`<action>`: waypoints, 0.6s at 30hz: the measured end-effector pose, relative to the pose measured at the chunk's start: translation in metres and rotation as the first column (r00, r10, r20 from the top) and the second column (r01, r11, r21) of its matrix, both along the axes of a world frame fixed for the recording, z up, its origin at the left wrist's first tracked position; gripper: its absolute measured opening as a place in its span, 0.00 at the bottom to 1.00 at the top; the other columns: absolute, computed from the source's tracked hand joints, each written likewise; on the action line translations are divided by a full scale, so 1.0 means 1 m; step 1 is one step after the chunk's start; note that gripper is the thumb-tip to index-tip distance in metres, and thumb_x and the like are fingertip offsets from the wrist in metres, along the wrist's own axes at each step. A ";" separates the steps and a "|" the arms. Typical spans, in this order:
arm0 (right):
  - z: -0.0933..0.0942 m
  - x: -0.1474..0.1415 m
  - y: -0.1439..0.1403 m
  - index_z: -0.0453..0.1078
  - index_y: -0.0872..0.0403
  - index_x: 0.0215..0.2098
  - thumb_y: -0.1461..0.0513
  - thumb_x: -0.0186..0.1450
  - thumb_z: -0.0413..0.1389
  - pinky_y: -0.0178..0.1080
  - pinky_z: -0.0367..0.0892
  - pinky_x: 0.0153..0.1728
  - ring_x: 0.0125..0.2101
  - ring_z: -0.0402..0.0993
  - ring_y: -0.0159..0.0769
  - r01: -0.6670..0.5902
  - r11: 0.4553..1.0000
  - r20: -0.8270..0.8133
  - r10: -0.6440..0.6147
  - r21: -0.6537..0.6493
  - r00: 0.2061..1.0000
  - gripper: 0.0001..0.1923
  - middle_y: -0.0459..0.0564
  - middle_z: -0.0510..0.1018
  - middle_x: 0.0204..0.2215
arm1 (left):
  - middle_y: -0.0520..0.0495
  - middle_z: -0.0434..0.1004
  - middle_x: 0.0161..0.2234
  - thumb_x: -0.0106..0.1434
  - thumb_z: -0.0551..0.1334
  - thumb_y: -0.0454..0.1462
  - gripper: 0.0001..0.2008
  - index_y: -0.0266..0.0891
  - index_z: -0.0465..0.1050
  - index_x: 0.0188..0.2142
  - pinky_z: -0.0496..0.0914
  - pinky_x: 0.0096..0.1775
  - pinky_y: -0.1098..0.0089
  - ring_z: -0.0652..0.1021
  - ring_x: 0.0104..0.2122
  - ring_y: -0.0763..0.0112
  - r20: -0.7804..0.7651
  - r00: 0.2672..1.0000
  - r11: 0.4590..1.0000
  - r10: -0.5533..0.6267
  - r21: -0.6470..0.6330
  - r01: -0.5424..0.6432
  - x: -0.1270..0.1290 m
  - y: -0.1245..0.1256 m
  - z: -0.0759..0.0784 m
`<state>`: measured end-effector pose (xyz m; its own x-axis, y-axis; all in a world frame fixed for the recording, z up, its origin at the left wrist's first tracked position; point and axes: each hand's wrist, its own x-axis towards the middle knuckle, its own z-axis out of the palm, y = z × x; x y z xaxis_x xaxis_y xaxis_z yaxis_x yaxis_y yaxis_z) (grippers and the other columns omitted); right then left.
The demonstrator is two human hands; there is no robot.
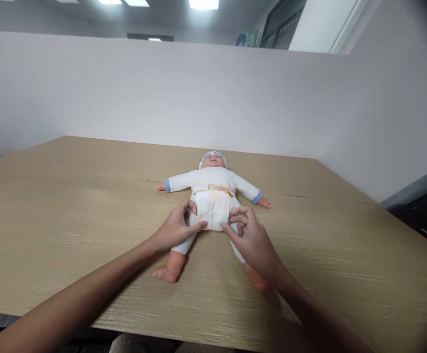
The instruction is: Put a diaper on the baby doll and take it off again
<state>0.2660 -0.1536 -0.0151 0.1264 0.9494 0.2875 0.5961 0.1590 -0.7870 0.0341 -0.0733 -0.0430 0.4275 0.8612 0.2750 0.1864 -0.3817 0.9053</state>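
The tabletop (69, 206) is matt pale wood-grain laminate; the doll (210, 196) has smooth plastic limbs, soft white cloth clothes.

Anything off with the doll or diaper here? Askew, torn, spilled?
Nothing stands out. The doll lies flat on its back on the table, arms spread, cap on. The diaper sits centred on its hips, with the left hand and right hand at its sides.

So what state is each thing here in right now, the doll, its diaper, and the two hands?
Doll: lying on its back on the table, arms spread.
Diaper: wrapped round the doll's hips.
Left hand: fingers pinching the diaper's side.
Right hand: fingers curled at the diaper's other side.
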 end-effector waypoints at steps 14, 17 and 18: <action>0.008 0.003 -0.001 0.80 0.47 0.40 0.50 0.71 0.61 0.48 0.70 0.46 0.44 0.81 0.50 -0.043 0.999 0.207 0.044 -0.009 0.977 0.12 0.49 0.87 0.43 | 0.45 0.84 0.43 0.66 0.70 0.52 0.19 0.41 0.80 0.46 0.72 0.46 0.61 0.79 0.42 0.58 -0.146 0.989 0.996 0.005 -0.082 -0.017 -0.005 -0.008 0.014; 0.009 0.002 -0.001 0.80 0.48 0.40 0.49 0.71 0.62 0.47 0.71 0.44 0.42 0.83 0.49 -0.027 1.000 0.138 0.029 -0.014 0.990 0.13 0.50 0.87 0.42 | 0.42 0.85 0.47 0.66 0.69 0.54 0.21 0.40 0.81 0.48 0.75 0.50 0.56 0.81 0.47 0.53 -0.015 0.996 0.960 -0.085 -0.268 0.078 -0.006 -0.004 0.021; 0.009 0.003 -0.002 0.79 0.48 0.40 0.48 0.70 0.62 0.46 0.72 0.42 0.41 0.83 0.49 -0.006 1.000 0.106 0.007 -0.017 0.994 0.13 0.50 0.88 0.41 | 0.42 0.85 0.48 0.66 0.69 0.54 0.21 0.40 0.81 0.48 0.76 0.51 0.55 0.81 0.49 0.52 0.040 0.994 0.936 -0.103 -0.333 0.110 -0.006 -0.003 0.022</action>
